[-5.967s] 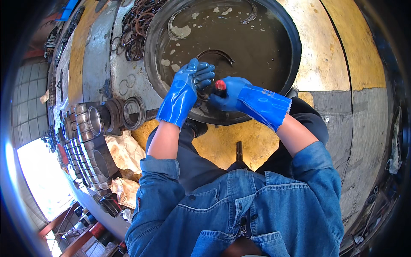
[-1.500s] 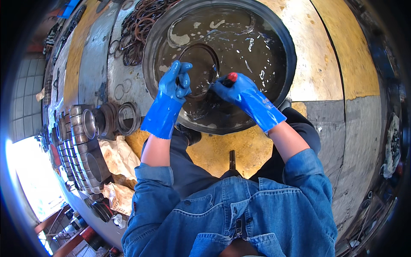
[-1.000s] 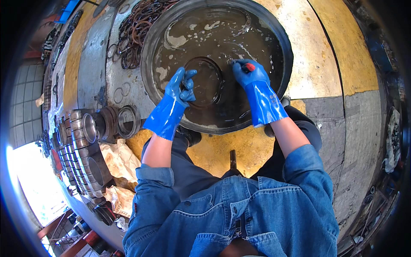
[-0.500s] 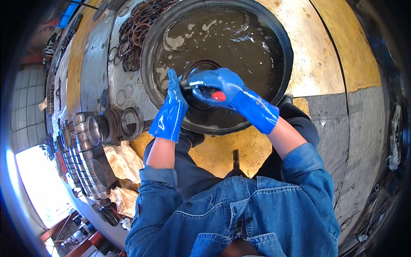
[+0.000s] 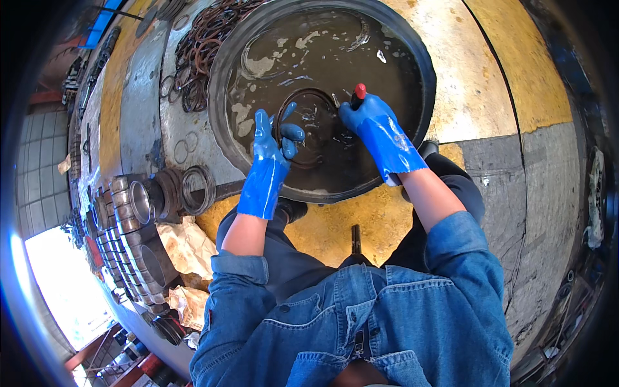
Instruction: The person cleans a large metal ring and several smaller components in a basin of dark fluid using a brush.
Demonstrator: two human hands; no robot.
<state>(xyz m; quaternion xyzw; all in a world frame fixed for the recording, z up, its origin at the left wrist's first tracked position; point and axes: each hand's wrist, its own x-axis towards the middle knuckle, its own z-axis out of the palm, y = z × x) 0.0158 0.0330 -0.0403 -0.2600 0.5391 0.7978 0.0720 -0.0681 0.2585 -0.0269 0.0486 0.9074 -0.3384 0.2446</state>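
Denim jacket (image 5: 400, 309): nearest, with cuffs turned back above the gloves
Left hand (image 5: 274, 140): blue-gloved; fingers half curled, holding the left side of the dark ring
Right hand (image 5: 374, 119): blue-gloved; fist closed round the red-tipped handle (image 5: 359, 94), its working end unclear
Dark ring (image 5: 306, 90): between the hands, over the basin; lower part hard to make out against murky liquid (image 5: 387, 151)
Basin (image 5: 219, 97): round, dark-rimmed; under both hands
Left side: brown paper (image 5: 186, 245) beside metal cylinders (image 5: 132, 222)
Farther: heaped rings (image 5: 209, 42) beyond the basin's left rim
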